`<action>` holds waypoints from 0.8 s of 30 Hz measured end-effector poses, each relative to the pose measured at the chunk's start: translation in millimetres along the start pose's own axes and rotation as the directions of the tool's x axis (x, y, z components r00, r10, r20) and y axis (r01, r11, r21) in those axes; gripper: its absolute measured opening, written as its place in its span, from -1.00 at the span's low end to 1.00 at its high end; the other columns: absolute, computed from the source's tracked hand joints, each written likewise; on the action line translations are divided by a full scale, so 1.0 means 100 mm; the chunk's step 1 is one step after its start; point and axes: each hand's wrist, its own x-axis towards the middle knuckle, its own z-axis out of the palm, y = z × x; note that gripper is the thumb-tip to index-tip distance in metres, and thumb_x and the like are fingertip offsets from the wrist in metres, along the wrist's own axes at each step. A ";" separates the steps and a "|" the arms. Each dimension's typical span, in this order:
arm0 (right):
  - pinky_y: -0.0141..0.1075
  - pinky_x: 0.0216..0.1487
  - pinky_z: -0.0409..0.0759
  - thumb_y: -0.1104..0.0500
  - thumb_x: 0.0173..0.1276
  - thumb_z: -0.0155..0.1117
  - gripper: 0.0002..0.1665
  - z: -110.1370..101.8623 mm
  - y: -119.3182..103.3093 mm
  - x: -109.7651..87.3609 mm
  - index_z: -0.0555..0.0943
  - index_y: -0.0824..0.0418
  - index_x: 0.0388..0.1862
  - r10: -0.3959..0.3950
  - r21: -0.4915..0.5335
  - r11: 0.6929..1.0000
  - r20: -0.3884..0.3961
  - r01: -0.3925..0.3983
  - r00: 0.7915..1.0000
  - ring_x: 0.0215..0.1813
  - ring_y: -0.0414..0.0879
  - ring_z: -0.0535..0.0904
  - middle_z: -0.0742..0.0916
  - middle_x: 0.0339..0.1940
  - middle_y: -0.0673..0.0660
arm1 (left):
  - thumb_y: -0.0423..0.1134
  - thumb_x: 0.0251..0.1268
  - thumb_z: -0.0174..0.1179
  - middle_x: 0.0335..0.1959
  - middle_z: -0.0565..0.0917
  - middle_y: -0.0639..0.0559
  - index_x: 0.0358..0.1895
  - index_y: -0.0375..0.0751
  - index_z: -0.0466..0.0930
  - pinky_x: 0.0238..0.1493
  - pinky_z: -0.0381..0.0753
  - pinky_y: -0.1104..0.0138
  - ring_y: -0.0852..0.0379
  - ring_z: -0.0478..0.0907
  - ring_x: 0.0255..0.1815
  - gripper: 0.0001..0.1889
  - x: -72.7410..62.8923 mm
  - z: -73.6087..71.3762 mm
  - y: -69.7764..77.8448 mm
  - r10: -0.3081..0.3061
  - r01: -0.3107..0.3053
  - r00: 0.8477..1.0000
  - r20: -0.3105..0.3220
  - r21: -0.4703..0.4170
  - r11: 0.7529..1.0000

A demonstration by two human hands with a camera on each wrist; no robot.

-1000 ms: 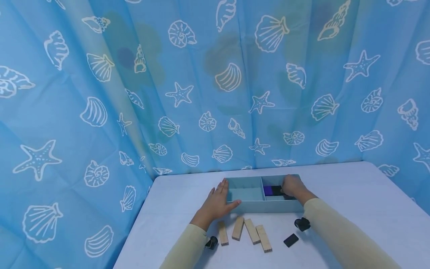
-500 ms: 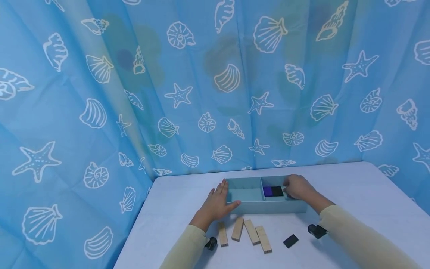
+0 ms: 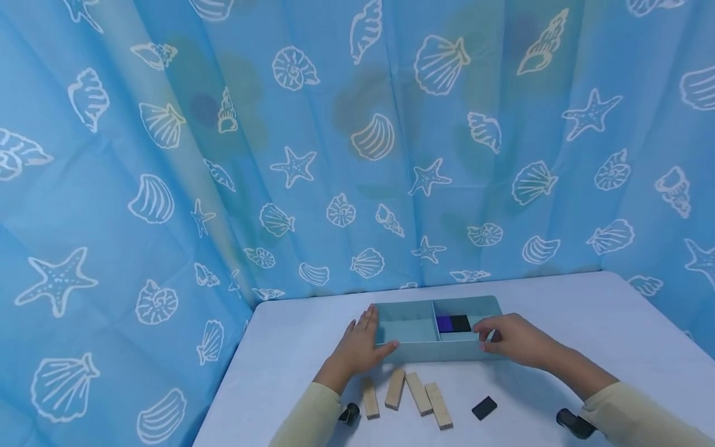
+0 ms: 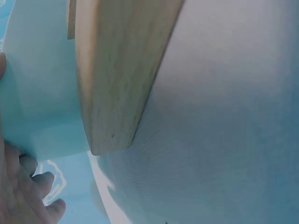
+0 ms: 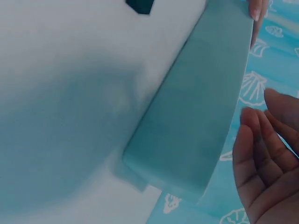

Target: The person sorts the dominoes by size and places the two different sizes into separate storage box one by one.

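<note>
A light blue-green divided box stands on the table. My left hand rests on its left end, fingers along the side and thumb at the front rim; parts of it also show at the left wrist view's edge. Over the box's right front rim is my right hand, fingers loosely bent. The right wrist view shows the right hand with nothing between thumb and fingers. Inside the right compartment, a purple piece and a black piece lie side by side. The left compartment holds nothing visible.
Several wooden blocks lie on the white table before the box. One block looms large in the left wrist view. A flat black tile lies right of them. A shell-patterned blue curtain hangs behind.
My right hand has come up out of the right compartment and moved right and towards me, over the front rim. The left hand stays on the box. The head view has tilted slightly upward.
</note>
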 end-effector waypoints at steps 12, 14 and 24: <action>-0.23 -0.17 0.58 0.17 -0.03 0.60 -0.56 0.48 0.09 -0.23 0.73 -0.02 -0.10 0.003 -0.054 0.998 0.305 0.014 0.952 -0.26 -0.22 0.51 0.65 -0.29 -0.20 | 0.43 0.32 -0.11 0.58 -0.11 -0.08 0.56 -0.26 -0.15 0.46 -0.05 0.00 -0.03 -0.10 0.55 0.01 0.02 0.06 -0.03 -0.007 0.007 1.000 0.006 0.008 1.000; -0.25 -0.18 0.56 0.15 -0.04 0.61 -0.55 0.54 0.11 -0.26 0.73 -0.03 -0.09 -0.043 -0.067 0.996 0.315 0.067 0.948 -0.30 -0.26 0.48 0.62 -0.33 -0.23 | 0.43 0.32 -0.11 0.58 -0.12 -0.08 0.56 -0.26 -0.15 0.46 -0.06 0.00 -0.02 -0.10 0.55 0.01 0.01 0.06 -0.03 -0.004 0.004 1.000 0.008 0.007 1.000; -0.24 -0.10 0.57 0.23 0.01 0.57 -0.67 0.57 0.01 -0.30 0.76 -0.08 -0.22 -0.010 -0.142 0.988 0.333 0.060 0.943 -0.32 -0.33 0.50 0.59 -0.43 -0.25 | 0.43 0.32 -0.11 0.58 -0.11 -0.08 0.56 -0.25 -0.15 0.46 -0.07 -0.01 -0.03 -0.11 0.55 0.01 0.04 0.04 -0.02 0.000 0.000 1.000 -0.003 0.010 1.000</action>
